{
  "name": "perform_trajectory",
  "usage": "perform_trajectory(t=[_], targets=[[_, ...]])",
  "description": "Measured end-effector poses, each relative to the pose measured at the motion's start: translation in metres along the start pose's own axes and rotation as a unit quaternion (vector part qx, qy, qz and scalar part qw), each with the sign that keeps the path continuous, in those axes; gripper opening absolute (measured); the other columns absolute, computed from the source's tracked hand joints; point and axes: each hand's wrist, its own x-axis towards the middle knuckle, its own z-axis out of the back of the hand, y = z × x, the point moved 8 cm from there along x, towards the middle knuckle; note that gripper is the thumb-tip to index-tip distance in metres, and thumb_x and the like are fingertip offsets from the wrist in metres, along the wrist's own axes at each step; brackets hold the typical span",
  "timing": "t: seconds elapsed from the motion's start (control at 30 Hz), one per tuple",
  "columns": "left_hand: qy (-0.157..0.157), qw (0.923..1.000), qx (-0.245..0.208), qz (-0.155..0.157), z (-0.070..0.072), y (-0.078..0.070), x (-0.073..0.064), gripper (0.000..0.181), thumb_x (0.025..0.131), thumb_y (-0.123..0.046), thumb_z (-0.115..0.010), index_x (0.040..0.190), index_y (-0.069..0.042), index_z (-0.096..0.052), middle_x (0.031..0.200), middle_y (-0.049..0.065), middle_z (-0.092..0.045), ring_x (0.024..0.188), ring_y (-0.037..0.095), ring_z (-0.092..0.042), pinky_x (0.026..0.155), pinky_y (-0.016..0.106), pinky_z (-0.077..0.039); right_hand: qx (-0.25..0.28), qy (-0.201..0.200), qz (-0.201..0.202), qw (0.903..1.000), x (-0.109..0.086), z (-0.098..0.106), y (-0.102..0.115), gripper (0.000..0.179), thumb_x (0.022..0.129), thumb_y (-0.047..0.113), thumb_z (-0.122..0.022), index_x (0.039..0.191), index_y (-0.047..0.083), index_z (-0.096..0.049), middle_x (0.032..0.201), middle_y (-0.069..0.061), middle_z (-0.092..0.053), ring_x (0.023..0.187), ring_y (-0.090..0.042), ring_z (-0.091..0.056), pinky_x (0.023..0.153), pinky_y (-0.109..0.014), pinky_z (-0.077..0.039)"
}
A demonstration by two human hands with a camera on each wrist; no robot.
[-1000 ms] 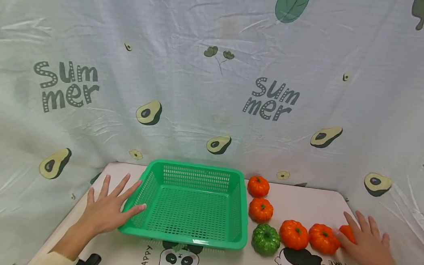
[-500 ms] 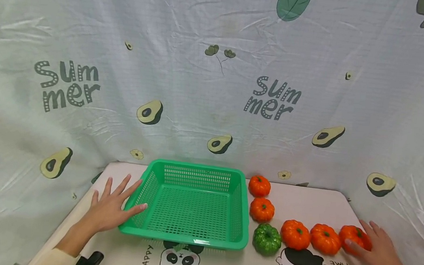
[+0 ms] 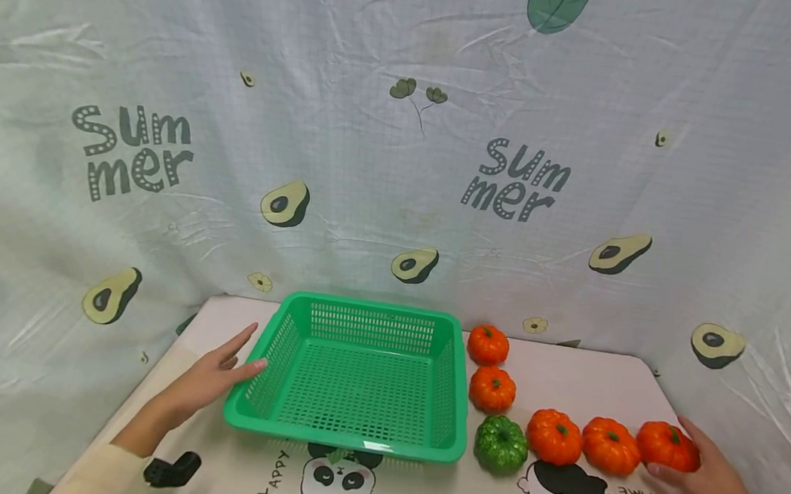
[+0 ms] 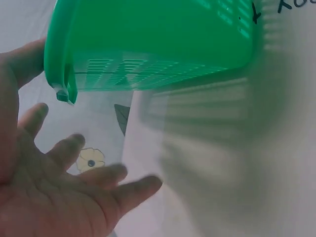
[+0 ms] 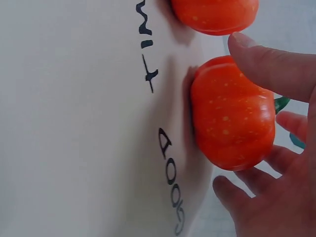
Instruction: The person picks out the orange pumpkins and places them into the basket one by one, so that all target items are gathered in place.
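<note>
A green plastic basket (image 3: 356, 449) with slotted walls stands on the table. My left hand (image 3: 207, 379) is at its left side, thumb lying at the rim; in the left wrist view the other fingers (image 4: 140, 190) are spread away from the basket wall. At far right, my right hand (image 3: 711, 474) is around the rightmost orange pumpkin (image 3: 667, 446), thumb on the near side, fingers on the far side. In the right wrist view the thumb (image 5: 274, 69) overlaps this pumpkin (image 5: 232, 116), and a fingertip shows a gap from it. The pumpkin sits on the table.
Two more orange pumpkins (image 3: 611, 446) (image 3: 555, 437) and a green pumpkin (image 3: 501, 445) form a row with it. Two small orange pumpkins (image 3: 488, 345) (image 3: 492, 389) stand right of the basket. A black object (image 3: 173, 469) is by the left forearm. A printed cloth (image 3: 348, 138) hangs behind.
My right hand has moved from above the rightmost pumpkin to its right side and lower, around it. The left hand has turned, thumb still at the basket rim. The view has shifted slightly.
</note>
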Motion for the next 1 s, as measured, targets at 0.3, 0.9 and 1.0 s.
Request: perform_trajectory(t=[0.3, 0.9, 1.0], targets=[[0.022, 0.9872, -0.156, 0.023, -0.008, 0.014, 0.008, 0.085, 0.107, -0.041, -0.057, 0.168, -0.034, 0.002, 0.174, 0.024, -0.007, 0.149, 0.051, -0.039, 0.099, 0.056, -0.056, 0.031, -0.012, -0.032, 0.9989, -0.002, -0.003, -0.008, 0.139, 0.078, 0.06, -0.085, 0.16, -0.009, 0.004, 0.154, -0.05, -0.013, 0.132, -0.063, -0.026, 0.111, -0.078, -0.029], [0.069, 0.9589, -0.274, 0.026, -0.027, 0.022, 0.014, 0.075, 0.11, -0.044, -0.05, 0.168, -0.041, -0.002, 0.173, 0.019, -0.016, 0.133, 0.023, -0.051, 0.099, 0.034, -0.054, 0.056, -0.116, -0.054, 0.9902, -0.007, 0.007, -0.014, 0.122, 0.07, 0.032, -0.098, 0.159, -0.008, -0.024, 0.149, -0.046, -0.033, 0.124, -0.058, -0.041, 0.103, -0.07, -0.043], [0.069, 0.9583, -0.275, 0.031, -0.028, 0.023, 0.013, 0.075, 0.11, -0.044, -0.049, 0.167, -0.042, -0.001, 0.173, 0.019, -0.016, 0.132, 0.023, -0.052, 0.098, 0.034, -0.054, 0.053, -0.116, -0.056, 0.9902, -0.007, 0.007, -0.013, 0.125, 0.067, 0.034, -0.099, 0.159, -0.008, -0.025, 0.149, -0.046, -0.033, 0.125, -0.058, -0.04, 0.104, -0.071, -0.042]])
